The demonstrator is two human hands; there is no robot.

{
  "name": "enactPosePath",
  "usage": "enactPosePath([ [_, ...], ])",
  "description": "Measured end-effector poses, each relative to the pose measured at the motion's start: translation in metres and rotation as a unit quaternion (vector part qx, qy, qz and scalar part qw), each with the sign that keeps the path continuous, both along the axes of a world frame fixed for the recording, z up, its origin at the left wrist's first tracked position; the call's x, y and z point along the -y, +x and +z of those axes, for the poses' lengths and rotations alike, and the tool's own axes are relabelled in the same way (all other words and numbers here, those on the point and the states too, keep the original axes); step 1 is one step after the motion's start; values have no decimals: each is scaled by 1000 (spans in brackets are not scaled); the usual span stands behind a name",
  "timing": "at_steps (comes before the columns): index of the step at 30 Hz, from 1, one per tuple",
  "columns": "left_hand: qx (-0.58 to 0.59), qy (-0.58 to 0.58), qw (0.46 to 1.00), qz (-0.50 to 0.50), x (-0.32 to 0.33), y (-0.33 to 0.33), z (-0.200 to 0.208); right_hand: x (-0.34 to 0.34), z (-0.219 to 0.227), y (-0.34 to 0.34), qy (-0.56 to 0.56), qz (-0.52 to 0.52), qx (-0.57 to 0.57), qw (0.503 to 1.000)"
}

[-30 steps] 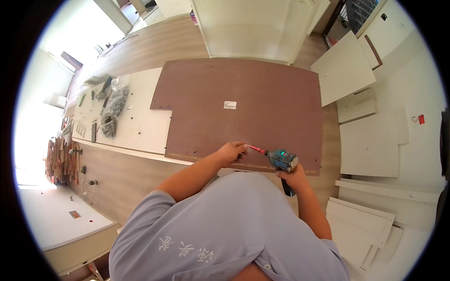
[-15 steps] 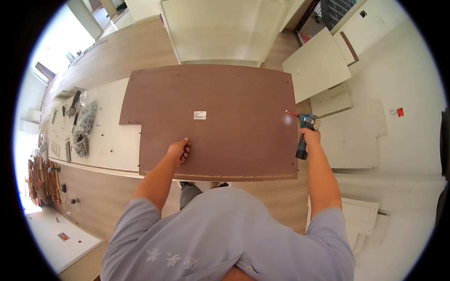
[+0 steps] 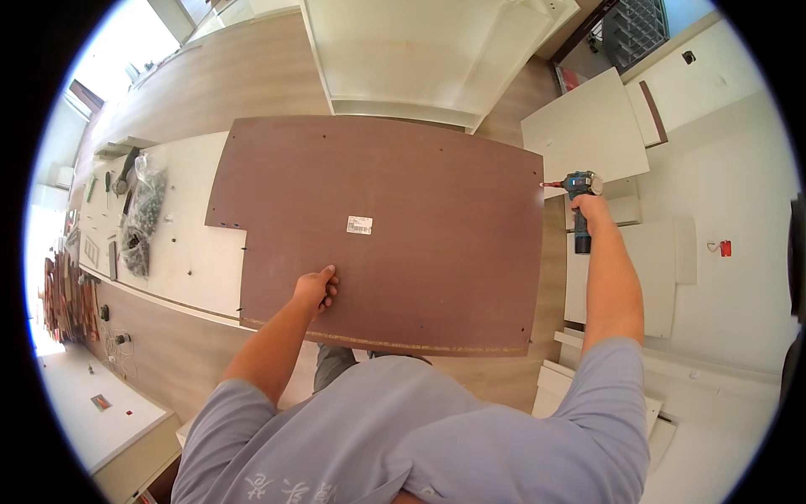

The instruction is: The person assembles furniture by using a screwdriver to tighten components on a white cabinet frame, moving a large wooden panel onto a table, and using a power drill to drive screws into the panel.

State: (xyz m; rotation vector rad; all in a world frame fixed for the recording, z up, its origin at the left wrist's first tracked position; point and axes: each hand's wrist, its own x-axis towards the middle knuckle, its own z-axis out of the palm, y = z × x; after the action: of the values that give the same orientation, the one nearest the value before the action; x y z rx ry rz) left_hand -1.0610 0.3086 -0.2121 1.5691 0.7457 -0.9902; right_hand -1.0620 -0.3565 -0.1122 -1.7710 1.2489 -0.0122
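The left hand (image 3: 316,288) lies on the brown back panel (image 3: 386,235), just in from its near edge, fingers loosely curled and knuckles down on the board, gripping nothing. If that is the only thing steadying the sheet, a push from the far side could slide it: the board looks thin, smooth and matte, with a raw pale chipped strip along the near edge in front of the hand, and thin fibreboard of this kind probably flexes and skates easily.

Out to the right of that hand, at the panel's right edge, the right hand (image 3: 591,207) is wrapped tight around the handle of a teal and black cordless driver (image 3: 579,186), its red-tipped bit touching the edge near the far right corner. The arm is stretched nearly straight, so the bit could cam out and scar the face, or a screw set this close to the rim could split it.

A small white label (image 3: 359,224) sits just beyond the left hand. Further left lies a white drilled panel (image 3: 189,235) with a clear bag of hardware (image 3: 141,220). Beyond both hands stands a white cabinet carcass (image 3: 420,59), glossy and square-edged, and loose white boards (image 3: 586,133) are stacked past the driver.
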Motion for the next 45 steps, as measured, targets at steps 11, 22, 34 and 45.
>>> enactPosePath([
  [11, -4, 25, 1000, -13, 12, 6, 15, 21, -8, 54, -244, 236, -207, 918],
  [22, -1, 15, 1000, -19, 6, 5, -3, 30, -2, 58, -175, 205, -186, 945],
  [34, 22, 4, 1000, -18, 1, -1, -1, 12, 22, 44, -58, 145, -153, 976],
  [45, 16, -11, 1000, -1, -4, -1, -7, -157, 13, -105, 114, 198, 93, 969],
])
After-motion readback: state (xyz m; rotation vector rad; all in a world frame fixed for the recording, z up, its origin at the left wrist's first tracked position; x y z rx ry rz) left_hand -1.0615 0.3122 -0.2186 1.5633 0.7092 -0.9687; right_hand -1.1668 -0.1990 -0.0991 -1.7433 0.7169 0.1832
